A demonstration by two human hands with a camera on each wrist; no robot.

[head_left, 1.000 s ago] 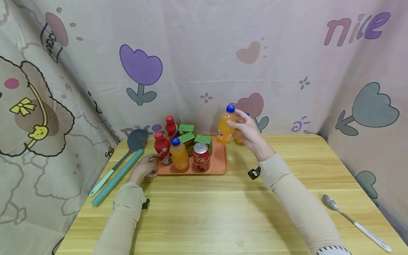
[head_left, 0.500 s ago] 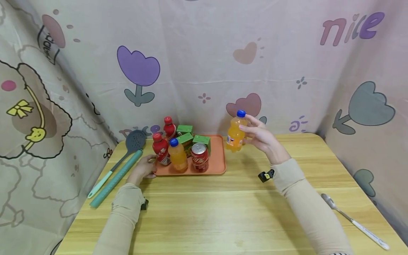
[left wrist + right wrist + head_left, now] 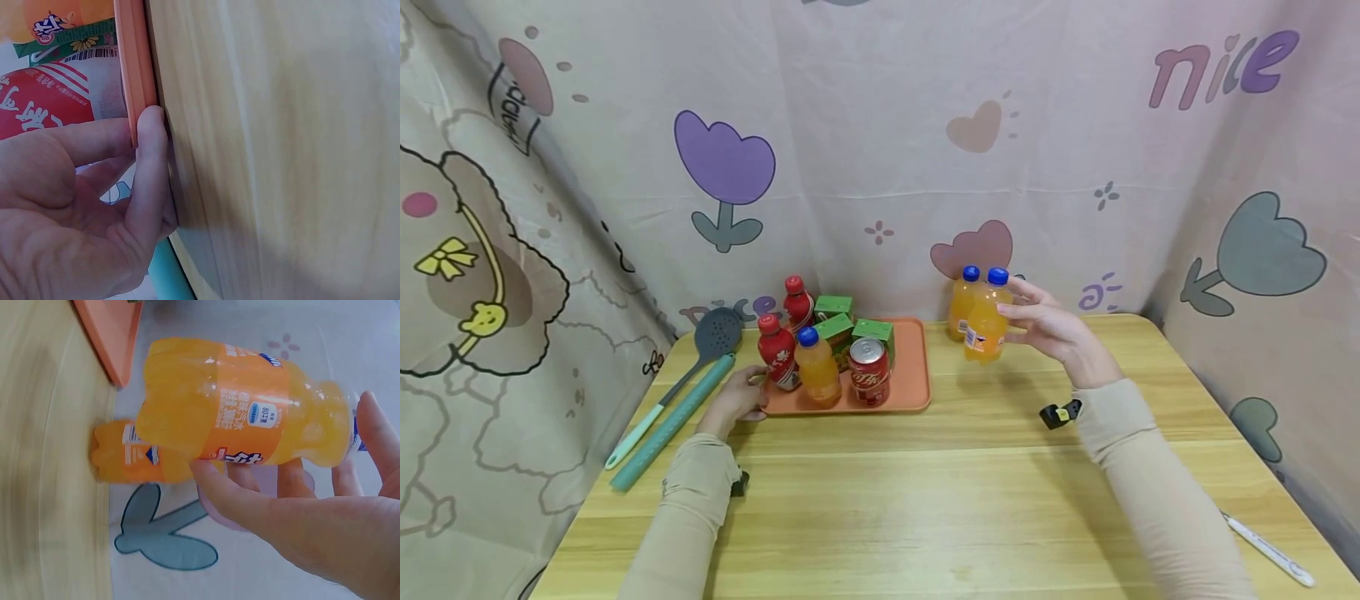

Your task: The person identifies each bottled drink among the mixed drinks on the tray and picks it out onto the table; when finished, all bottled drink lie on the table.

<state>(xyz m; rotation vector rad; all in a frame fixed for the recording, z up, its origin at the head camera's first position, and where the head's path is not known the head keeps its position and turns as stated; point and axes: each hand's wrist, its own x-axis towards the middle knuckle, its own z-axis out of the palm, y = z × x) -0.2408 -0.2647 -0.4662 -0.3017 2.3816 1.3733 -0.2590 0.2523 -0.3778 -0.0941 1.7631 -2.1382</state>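
Note:
My right hand [image 3: 1052,329] holds an orange soda bottle [image 3: 987,329] with a blue cap, upright, its base close over the table right of the tray. A second orange soda bottle [image 3: 961,312] stands just behind it, partly covered by it in the head view. My left hand [image 3: 737,400] grips the front left corner of the coral tray [image 3: 913,367]; the left wrist view has the tray rim [image 3: 134,62] pinched between the digits. On the tray stand a red soda can [image 3: 870,375], another orange soda bottle [image 3: 817,371], two red bottles [image 3: 777,350] and green drink cartons [image 3: 874,331].
Left of the tray lie a grey skimmer [image 3: 718,329] with a mint handle and a long teal stick [image 3: 677,421]. A spoon's handle [image 3: 1270,550] shows at the front right, its bowl hidden by my sleeve. A printed curtain [image 3: 880,150] hangs behind the table.
My right hand has carried the orange soda bottle rightward from the tray's right end and a little lower. The bottle standing behind has come into fuller view. My left hand stays at the tray corner.

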